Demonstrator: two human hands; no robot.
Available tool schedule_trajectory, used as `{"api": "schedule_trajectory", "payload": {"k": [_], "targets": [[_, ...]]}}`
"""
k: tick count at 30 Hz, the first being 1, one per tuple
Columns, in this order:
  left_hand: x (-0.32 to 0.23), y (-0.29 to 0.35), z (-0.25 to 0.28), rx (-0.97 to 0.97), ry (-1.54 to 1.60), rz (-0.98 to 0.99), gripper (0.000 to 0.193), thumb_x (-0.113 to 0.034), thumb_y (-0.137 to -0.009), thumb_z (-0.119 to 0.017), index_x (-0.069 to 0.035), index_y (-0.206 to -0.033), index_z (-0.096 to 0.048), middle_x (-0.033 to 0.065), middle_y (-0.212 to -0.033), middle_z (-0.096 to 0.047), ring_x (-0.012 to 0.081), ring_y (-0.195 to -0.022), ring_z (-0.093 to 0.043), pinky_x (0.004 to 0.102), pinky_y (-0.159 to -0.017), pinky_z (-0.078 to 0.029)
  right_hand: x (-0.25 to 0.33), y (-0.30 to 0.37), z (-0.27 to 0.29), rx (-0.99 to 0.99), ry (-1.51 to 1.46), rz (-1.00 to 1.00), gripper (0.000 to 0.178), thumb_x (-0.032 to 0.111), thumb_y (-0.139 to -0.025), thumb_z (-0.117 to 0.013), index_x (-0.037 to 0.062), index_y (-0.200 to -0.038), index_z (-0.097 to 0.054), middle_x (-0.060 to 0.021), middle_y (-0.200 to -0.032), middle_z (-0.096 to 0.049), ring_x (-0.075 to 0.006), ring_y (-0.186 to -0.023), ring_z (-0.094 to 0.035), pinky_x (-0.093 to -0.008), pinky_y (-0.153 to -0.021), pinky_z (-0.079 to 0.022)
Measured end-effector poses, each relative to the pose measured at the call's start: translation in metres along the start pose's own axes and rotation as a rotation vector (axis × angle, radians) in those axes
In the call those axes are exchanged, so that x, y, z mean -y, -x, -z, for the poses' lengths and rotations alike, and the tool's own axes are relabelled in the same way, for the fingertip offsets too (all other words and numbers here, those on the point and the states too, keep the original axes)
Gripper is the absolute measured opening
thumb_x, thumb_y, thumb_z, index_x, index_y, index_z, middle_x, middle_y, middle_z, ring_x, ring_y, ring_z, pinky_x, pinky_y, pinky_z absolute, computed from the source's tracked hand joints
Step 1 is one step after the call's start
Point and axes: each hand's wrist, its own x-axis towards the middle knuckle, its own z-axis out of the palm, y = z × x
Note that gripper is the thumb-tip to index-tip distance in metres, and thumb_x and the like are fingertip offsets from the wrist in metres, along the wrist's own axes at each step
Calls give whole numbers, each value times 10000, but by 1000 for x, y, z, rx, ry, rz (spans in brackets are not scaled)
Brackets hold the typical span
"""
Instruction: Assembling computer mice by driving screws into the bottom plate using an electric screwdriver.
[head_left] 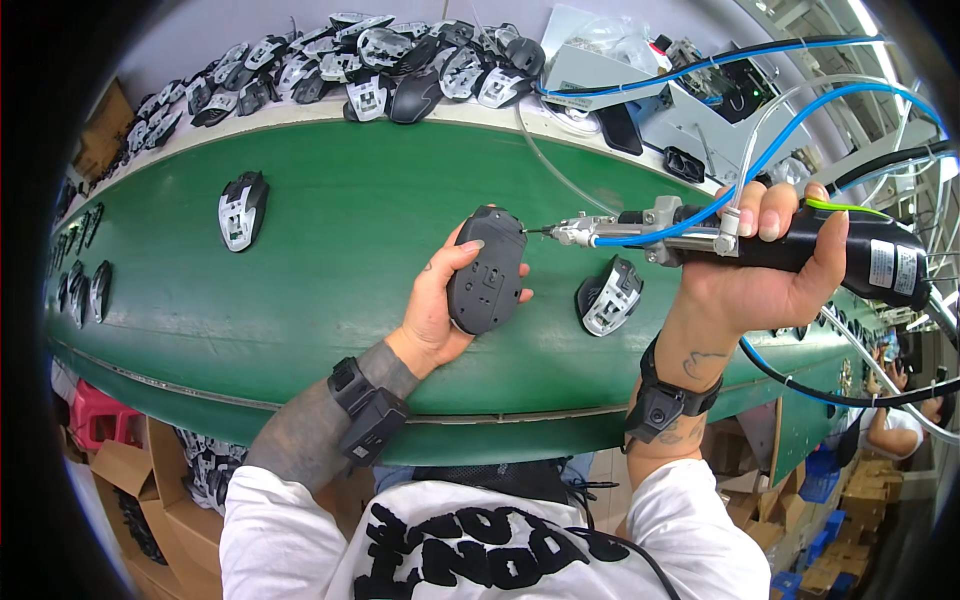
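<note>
My left hand (440, 305) is closed around a black computer mouse (487, 275), its underside with small holes facing up. In my right hand (765, 270) is a black electric screwdriver (790, 240) with a metal feeder nose and a blue hose, held sideways. Its bit (538, 231) points left and meets the upper right edge of the mouse, or comes very close to it; I cannot tell which. One mouse shell (611, 297) with a white inner part lies just right of the held mouse. Another white-and-black shell (242, 212) lies farther left.
A green conveyor belt (350, 200) spans the work area. Mouse shells (390, 65) are heaped along the white ledge behind it. Blue hoses (800, 115) arch over the right side near a screw-feeding machine (720, 80). Cardboard boxes (180, 500) and a pink stool (100, 415) stand lower left.
</note>
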Motion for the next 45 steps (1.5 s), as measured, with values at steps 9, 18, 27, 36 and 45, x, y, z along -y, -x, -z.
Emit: {"api": "schedule_trajectory", "payload": {"k": [9, 18, 27, 36, 45], "targets": [[-1, 3, -3, 34, 20, 28, 512, -244, -842, -445, -114, -1325, -332, 115, -1146, -473, 236, -938, -551, 408, -784, -511, -2, 0, 0, 30, 17, -32, 240, 327, -899, -431, 96, -946, -477, -39, -582, -479, -154, -484, -477, -295, -510, -401], [-7, -5, 6, -148, -100, -121, 533, -232, -834, -515, -120, -1322, -330, 90, -1113, -471, 218, -890, -552, 403, -742, -514, 1, 0, -5, -30, 33, -5, 272, 362, -898, -453, 100, -951, -504, -33, -571, -470, -143, -478, -447, -285, -502, -384], [-20, -6, 10, -200, 50, -211, 361, -283, -839, -509, -54, -1114, -462, 102, -1013, -530, 240, -901, -570, 421, -784, -500, 5, 21, -23, 122, -55, -82, 405, 414, -913, -389, 39, -1040, -474, -22, -600, -460, -131, -483, -437, -266, -486, -375], [-19, -5, 11, -115, 101, -178, 521, -271, -833, -526, -118, -1295, -341, 93, -1107, -463, 225, -923, -538, 394, -755, -515, 4, 29, -31, 257, -191, -168, 391, 367, -890, -464, 0, -1026, -469, -49, -650, -450, -143, -548, -433, -295, -559, -362], [-15, -3, 8, -181, 61, -153, 425, -397, -841, -478, -82, -1127, -486, 110, -952, -583, 254, -797, -608, 362, -643, -485, 0, 31, -26, 274, -189, -202, 398, 382, -906, -419, 15, -1059, -435, -47, -651, -451, -151, -553, -454, -297, -554, -390]]}}
